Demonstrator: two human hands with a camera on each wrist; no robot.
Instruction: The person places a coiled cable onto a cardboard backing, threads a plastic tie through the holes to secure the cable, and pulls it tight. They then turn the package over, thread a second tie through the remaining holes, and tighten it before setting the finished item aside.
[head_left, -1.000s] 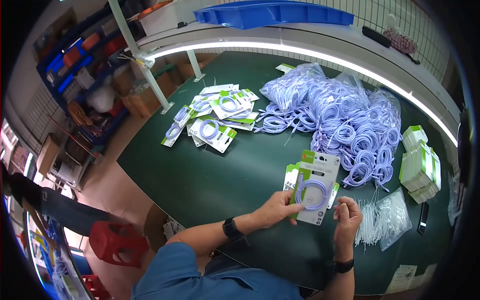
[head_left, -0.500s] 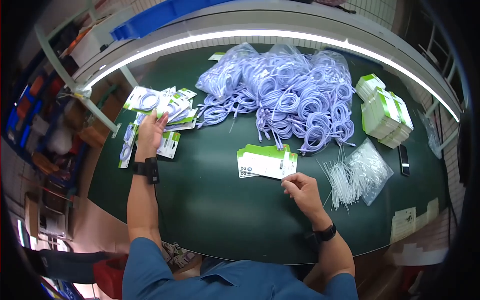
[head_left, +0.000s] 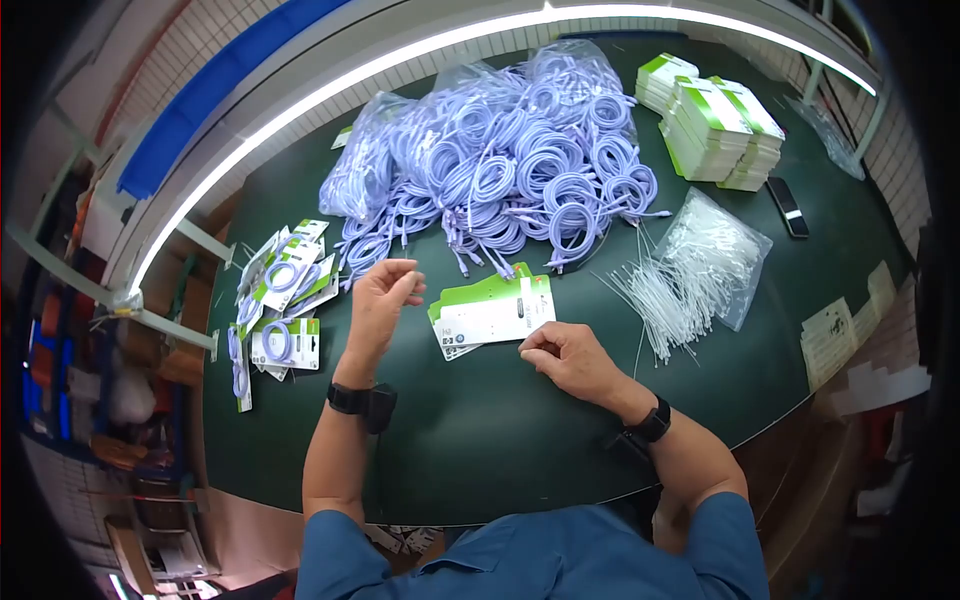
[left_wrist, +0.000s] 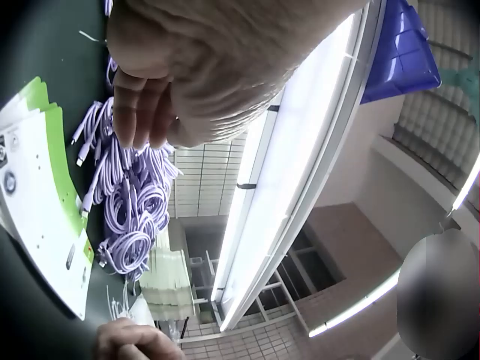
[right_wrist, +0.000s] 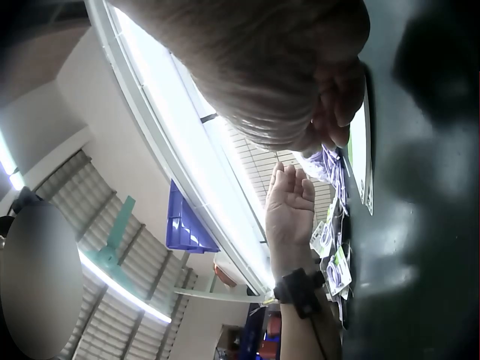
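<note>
My left hand (head_left: 382, 310) is raised over the table, left of the flat white-and-green cards (head_left: 490, 318), with bent fingers and nothing visible in them. The right hand (head_left: 578, 362) rests at the lower right corner of these cards, its fingers loosely curled; no held item shows. Above the cards lies a large heap of coiled lilac cables (head_left: 490, 180), partly in clear bags. In the left wrist view, the left hand's fingers (left_wrist: 142, 112) hang near the cables (left_wrist: 127, 202). The right wrist view shows the right hand (right_wrist: 330, 97) beside the card edge (right_wrist: 361, 150).
Carded cables (head_left: 280, 280) lie piled at the left edge. White ties (head_left: 660, 305) and a clear bag of ties (head_left: 712, 250) lie to the right, near a dark phone-like object (head_left: 787, 207). Card stacks (head_left: 720, 130) stand at the back right, and a lamp bar crosses above.
The carded cable held by the left hand went to the left pile and was let go. That hand has come back rightward, empty. The right hand has moved to the flat cards' corner.
</note>
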